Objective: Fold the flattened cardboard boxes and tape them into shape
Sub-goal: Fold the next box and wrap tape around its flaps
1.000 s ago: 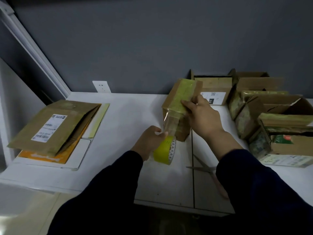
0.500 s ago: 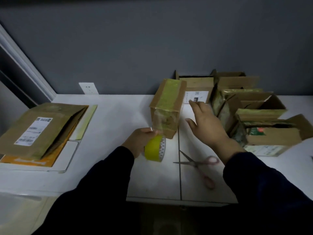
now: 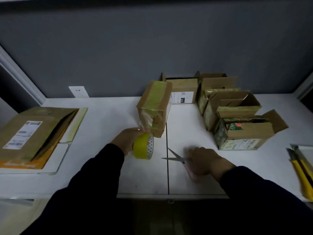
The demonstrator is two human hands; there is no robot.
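Holding yellow tape roll (image 3: pixel 143 147) clamped in left grip (image 3: pixel 126 141) | strip (image 3: pixel 145 122) stuck to box (image 3: pixel 154 106) | right grip (image 3: pixel 205 161) curled round scissors (image 3: pixel 174 156) on worktop (image 3: pixel 110 119)

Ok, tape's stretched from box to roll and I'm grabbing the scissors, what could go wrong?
The box stands unheld, so the left hand pulling the roll may tip it. The stretched tape could twist and stick to itself. The scissors in the right hand are open, blades toward the left hand.

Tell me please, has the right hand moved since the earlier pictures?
Yes. The right hand left the taped box and came down toward the person, to the scissors lying by the table seam, whose handles it now grips.
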